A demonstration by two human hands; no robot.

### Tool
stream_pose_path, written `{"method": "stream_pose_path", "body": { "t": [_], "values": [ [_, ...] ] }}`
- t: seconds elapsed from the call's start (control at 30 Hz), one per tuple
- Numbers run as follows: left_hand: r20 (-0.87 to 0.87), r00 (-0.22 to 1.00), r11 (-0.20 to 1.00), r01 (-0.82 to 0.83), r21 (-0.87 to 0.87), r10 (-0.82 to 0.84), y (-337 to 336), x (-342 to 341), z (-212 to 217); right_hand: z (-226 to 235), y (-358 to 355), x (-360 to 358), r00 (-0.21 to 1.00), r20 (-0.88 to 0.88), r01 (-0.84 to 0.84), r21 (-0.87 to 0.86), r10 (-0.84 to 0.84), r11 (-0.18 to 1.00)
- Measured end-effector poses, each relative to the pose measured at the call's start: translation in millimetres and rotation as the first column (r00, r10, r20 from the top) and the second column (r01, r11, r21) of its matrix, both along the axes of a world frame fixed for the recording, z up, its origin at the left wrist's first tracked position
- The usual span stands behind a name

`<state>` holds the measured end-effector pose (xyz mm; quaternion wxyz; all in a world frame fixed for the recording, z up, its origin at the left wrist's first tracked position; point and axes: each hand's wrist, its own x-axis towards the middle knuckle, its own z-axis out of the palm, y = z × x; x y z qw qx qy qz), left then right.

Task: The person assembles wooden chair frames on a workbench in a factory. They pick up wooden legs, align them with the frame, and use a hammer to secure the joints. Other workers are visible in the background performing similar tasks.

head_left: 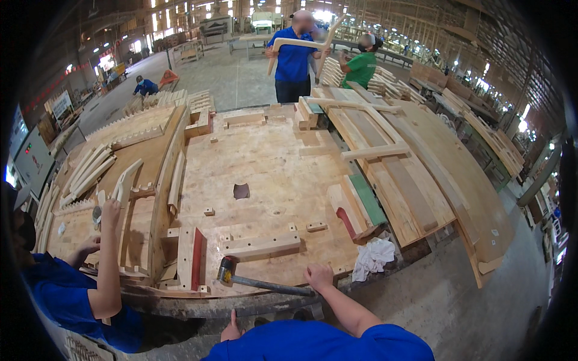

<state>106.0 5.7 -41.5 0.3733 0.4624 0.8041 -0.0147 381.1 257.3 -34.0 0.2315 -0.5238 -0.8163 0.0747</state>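
Observation:
My right hand (318, 277) rests on the front edge of the wooden worktable (271, 198), fingers curled and nothing visible in them. Just below it ends the grey handle of a mallet (271, 284), whose black and yellow head lies to the left on the tabletop. My left hand (232, 329) is low, in front of the table edge, with one finger stretched out and no object seen in it; its other fingers are partly hidden. Beyond the mallet, a wooden block (262, 245) is fixed across the table. A crumpled white cloth (373, 257) lies right of my right hand.
Red-faced (197, 259) and green-topped (367, 198) wooden blocks flank the work area. A dark patch of sandpaper-like sheet (241, 191) lies mid-table. A wooden frame (367, 126) rests on boards at right. Co-workers stand at left (78, 301) and far side (293, 60), the latter holding a frame.

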Motion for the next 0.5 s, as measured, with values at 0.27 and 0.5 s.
{"method": "stream_pose_path", "body": {
  "t": [0.27, 0.5],
  "values": [
    [0.009, 1.0, 0.999, 0.027, 0.024, -0.028, -1.1, 0.6, 5.5, -0.7, 0.5, -0.6, 1.0, -0.014, 0.003, 0.018, -0.003, 1.0],
    [-0.006, 1.0, 0.999, 0.006, 0.037, -0.006, -2.0, 1.0, 1.8, -0.4, 1.0, -0.6, 0.999, -0.038, -0.012, 0.063, 0.015, 0.998]
  ]
}}
